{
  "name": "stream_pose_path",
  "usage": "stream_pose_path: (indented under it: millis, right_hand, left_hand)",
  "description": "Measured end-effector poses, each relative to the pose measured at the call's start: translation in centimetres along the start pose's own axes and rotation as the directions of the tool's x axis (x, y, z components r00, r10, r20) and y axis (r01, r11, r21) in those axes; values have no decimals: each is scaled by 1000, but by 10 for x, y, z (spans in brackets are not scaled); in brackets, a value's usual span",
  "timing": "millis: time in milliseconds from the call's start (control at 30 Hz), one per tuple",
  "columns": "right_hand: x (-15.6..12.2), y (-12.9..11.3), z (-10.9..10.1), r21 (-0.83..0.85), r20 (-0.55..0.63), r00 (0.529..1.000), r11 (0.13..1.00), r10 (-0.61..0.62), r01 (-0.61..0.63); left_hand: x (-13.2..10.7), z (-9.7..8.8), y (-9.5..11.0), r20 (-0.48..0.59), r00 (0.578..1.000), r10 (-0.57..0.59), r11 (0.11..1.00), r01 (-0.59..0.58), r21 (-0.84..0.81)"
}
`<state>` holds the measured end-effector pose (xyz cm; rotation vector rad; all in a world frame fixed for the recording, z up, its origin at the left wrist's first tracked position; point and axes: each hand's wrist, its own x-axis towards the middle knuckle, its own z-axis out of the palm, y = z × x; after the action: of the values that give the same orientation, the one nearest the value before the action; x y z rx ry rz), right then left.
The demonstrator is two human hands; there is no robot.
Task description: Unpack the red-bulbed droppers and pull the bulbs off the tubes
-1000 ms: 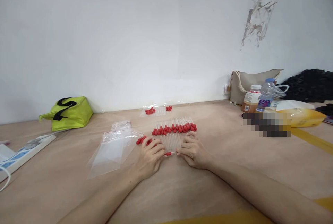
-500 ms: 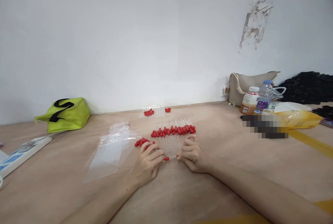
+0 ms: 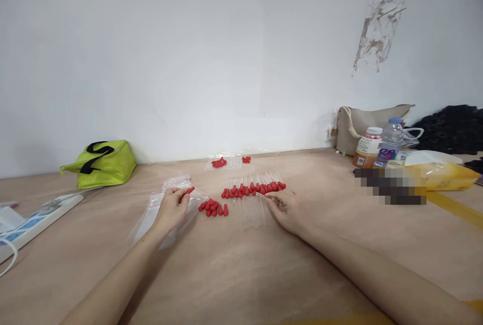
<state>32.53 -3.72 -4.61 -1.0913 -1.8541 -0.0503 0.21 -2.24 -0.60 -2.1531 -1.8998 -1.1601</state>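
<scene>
Tan tabletop [image 3: 234, 274], twd. back edge: R hand [image 3: 283, 206], fingertips pinched tog., holds slim clear tube [image 3: 261, 194] beside row of red-bulbed clear tubes [image 3: 252, 188]. L hand [image 3: 172, 209], thumb & fingers closed, grips one small red bulb [image 3: 189, 190].

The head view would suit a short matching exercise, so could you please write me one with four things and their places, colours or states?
Things
1. Left hand
2. Bag with black straps
3. Loose red bulbs
4. Blue-capped bottle

Places, colours or states
A. In a small heap left of the clear tubes
B. Standing just right of a white-capped bottle
C. Holding one red bulb
D. Lime green, near the wall

Pairs: 1-C, 2-D, 3-A, 4-B
</scene>
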Motion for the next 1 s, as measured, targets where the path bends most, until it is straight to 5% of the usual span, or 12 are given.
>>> stream_pose_path:
  millis: [100,200,500,767,900,1000]
  right_hand:
    - [3,-2,6,-2,13,1000,1000,28,-28]
    - [5,0,13,-49,-11,1000,999,-14,14]
    - [5,2,20,-195,61,984,965,-168,177]
    - [4,-10,6,-114,202,972,984,-115,140]
    - [4,-11,3,-169,109,993,985,50,-31]
    - [4,-4,0,-246,42,970,943,241,-223]
  left_hand:
    - [1,10,-7,141,979,-149,987,155,-36]
    - [0,20,-9,123,971,-205,971,218,-98]
    - [4,29,-14,211,969,-131,987,148,-69]
    - [2,20,-7,78,985,-151,988,152,-8]
    - [6,17,0,-26,997,-68,997,69,21]
    - [14,18,12,28,999,32,994,-35,108]
